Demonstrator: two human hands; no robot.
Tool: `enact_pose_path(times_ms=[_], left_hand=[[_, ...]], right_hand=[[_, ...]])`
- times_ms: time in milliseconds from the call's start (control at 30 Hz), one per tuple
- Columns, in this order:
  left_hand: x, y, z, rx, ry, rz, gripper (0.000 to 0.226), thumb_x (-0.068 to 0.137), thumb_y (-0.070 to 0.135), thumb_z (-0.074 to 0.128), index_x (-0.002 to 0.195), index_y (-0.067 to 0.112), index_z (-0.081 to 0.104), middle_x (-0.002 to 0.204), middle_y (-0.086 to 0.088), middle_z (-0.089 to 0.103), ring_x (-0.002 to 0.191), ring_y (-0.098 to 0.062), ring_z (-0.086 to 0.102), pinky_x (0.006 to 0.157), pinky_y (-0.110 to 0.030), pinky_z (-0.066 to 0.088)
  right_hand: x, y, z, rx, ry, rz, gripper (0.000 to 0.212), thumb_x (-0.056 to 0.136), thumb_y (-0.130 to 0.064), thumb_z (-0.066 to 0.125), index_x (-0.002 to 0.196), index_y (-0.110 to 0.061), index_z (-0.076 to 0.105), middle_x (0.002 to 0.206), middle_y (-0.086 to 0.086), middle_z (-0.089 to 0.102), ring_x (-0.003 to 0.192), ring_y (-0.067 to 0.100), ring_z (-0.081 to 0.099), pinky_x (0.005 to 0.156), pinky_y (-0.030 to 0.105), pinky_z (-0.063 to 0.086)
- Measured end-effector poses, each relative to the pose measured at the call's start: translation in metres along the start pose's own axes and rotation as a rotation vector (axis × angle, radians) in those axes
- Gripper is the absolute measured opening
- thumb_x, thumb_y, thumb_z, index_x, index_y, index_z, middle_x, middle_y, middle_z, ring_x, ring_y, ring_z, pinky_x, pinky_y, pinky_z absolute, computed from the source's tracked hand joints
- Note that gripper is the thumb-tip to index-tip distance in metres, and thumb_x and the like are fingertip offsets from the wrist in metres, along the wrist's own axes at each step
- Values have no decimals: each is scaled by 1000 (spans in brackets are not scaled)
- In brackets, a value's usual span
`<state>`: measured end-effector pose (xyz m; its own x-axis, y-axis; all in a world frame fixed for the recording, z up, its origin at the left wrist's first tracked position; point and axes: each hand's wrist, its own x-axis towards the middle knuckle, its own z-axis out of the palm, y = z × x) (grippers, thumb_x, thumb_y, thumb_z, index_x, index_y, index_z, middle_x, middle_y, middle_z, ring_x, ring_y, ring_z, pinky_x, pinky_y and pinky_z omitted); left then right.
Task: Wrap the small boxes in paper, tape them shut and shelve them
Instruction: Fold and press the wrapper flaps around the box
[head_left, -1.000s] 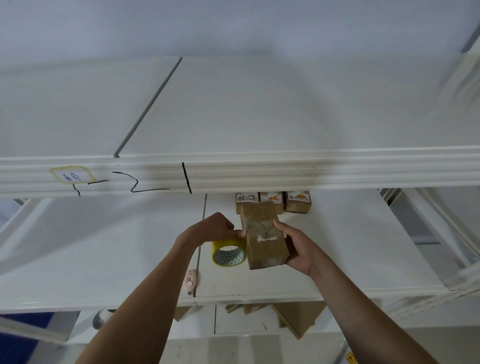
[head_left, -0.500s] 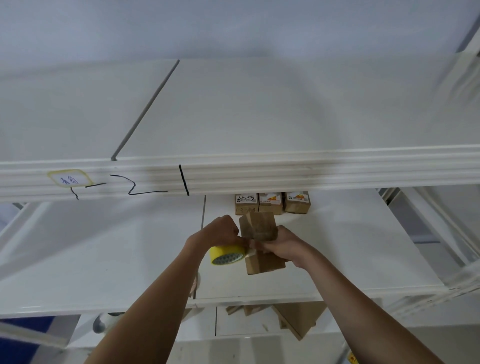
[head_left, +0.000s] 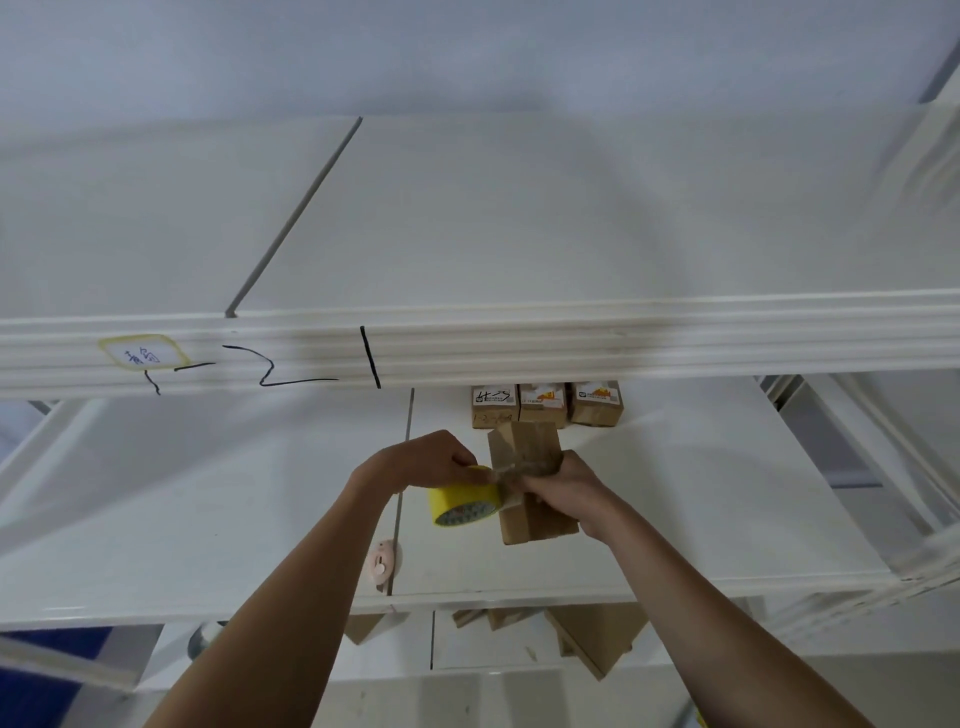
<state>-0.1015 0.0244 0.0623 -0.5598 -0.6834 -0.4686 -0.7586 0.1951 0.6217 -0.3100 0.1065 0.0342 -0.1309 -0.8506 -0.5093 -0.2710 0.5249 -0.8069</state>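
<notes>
A small box wrapped in brown paper (head_left: 524, 441) lies on the white middle shelf (head_left: 701, 493). My right hand (head_left: 566, 488) lies across its middle, fingers curled over the paper and a strip of clear tape. My left hand (head_left: 431, 460) grips a yellow roll of tape (head_left: 462, 504) right beside the box's left side; the tape runs from the roll onto the box. Three small labelled brown boxes (head_left: 545, 402) stand in a row at the back of the same shelf, just behind the wrapped box.
The upper shelf's ribbed front edge (head_left: 571, 343) with black pen marks and a yellow-rimmed label (head_left: 143, 353) hangs just above the hands. A small pink object (head_left: 384, 564) lies near the shelf's front edge. Brown boxes (head_left: 587, 639) sit on the shelf below.
My right hand has moved from the box's right side over its middle and now presses tape onto it. The tape roll has tipped and come up against the box's left side.
</notes>
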Motion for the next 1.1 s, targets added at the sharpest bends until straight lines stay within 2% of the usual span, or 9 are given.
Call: enact_pose_path(times_ms=[133,300,433,500,600,767,1000,1033,1100], left_hand=[[-2,-12,-3,-151,-31,33,44,82,46,78,59,15,57,64,-3,43,63,-14,39,63,-29,30],[0,-15,3,-148,-12,11,48,80,49,79,71,5,64,72,-9,45,68,-16,42,64,-29,31],[7,-20,5,13,126,-64,55,73,64,77,65,10,66,62,-1,53,57,-12,49,59,-26,39],[7,-21,8,68,194,-102,56,71,68,75,58,16,60,59,3,55,54,-8,52,55,-22,41],[7,-18,13,58,202,-105,55,73,65,76,54,19,53,56,5,52,52,-7,49,52,-18,37],[8,-13,16,28,262,-71,59,73,62,79,54,15,49,58,1,47,55,-12,44,54,-21,34],[6,-7,13,-39,226,-43,59,72,62,79,60,11,53,61,-1,47,58,-13,44,56,-24,34],[5,-6,12,-54,215,-39,60,70,64,78,62,9,55,63,-3,48,59,-14,44,57,-26,35],[3,-6,12,-89,213,-27,71,61,72,75,65,4,57,65,-5,48,62,-15,44,59,-29,35]], right_hand=[[0,2,-14,-8,-31,28,77,61,-51,91,124,-19,58,111,-1,69,99,16,65,67,27,50],[-3,1,-17,-15,-28,41,73,62,-47,92,119,-19,58,108,1,69,97,17,65,67,28,51],[-3,1,-24,24,-50,34,60,68,-41,90,114,-19,60,106,3,71,98,18,67,77,32,55],[-1,0,-27,30,-47,20,62,65,-42,91,115,-19,61,107,3,72,99,19,68,85,36,57],[0,-1,-28,54,-51,22,61,67,-40,91,115,-19,59,107,4,72,100,19,68,82,35,57],[-5,-2,-26,153,-100,22,60,74,-37,86,123,-16,58,111,5,71,103,21,66,80,36,57],[-6,3,-27,254,-195,9,81,64,-46,90,132,-15,58,117,10,72,111,27,67,87,38,59],[-6,4,-26,281,-224,10,82,65,-45,90,133,-14,57,118,11,72,112,28,68,89,39,59],[-8,4,-24,351,-294,8,66,77,-39,82,132,-10,59,120,12,72,114,28,67,96,41,56]])
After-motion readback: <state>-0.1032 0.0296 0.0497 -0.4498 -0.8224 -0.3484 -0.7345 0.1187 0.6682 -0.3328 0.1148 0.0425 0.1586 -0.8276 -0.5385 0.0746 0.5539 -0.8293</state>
